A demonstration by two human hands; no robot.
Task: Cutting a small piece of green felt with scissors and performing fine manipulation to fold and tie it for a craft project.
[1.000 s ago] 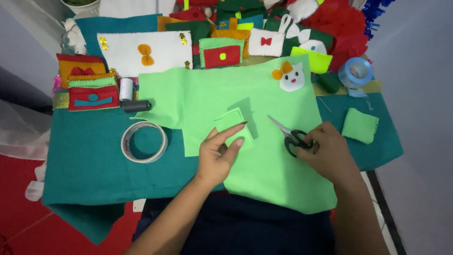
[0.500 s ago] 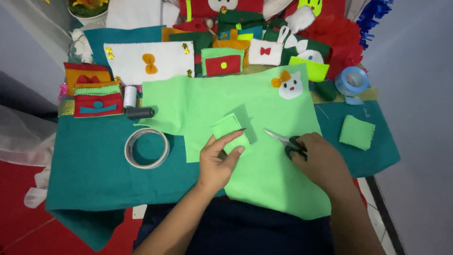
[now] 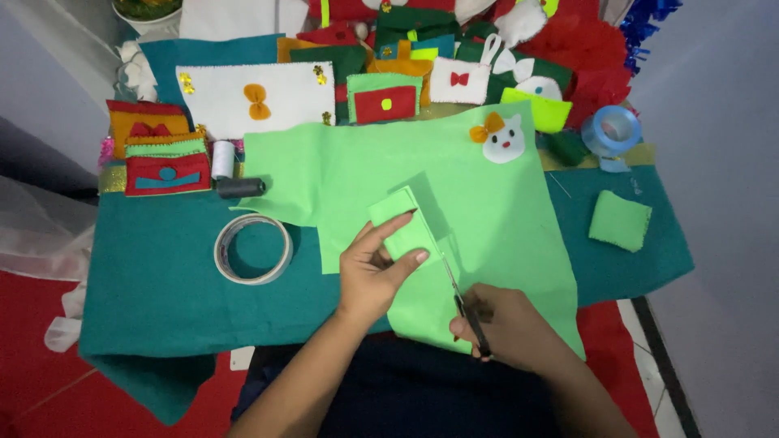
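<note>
light green felt sheet [image 3: 487, 203] lies spread flat over a teal cloth [image 3: 162, 300] that covers the worktop, reaching from the middle of the scene down to the near edge by the person's lap. a small folded flap of the same felt [image 3: 402, 227] sits on the sheet, and the left hand [image 3: 373, 272] pinches it: the thumb presses on top of the flap while the forefinger stretches along its left edge, so the flap lies between these fingers. the right hand [image 3: 507, 324] is just to the right and nearer the body, its fingers curled closed around the handles of black scissors [image 3: 462, 296], whose blades point up the sheet along the flap's right edge, close to the left thumb. a white felt cat face with an orange bow [image 3: 501, 139] rests at the sheet's far right corner. a ring of clear tape [image 3: 223, 251] lies on the teal cloth to the left of the sheet, near a white thread spool [image 3: 222, 158]. a small green felt square [image 3: 619, 219] lies well apart on the right, below a blue tape roll [image 3: 613, 130]. finished felt pieces in red, white and green crowd the far side.
</note>
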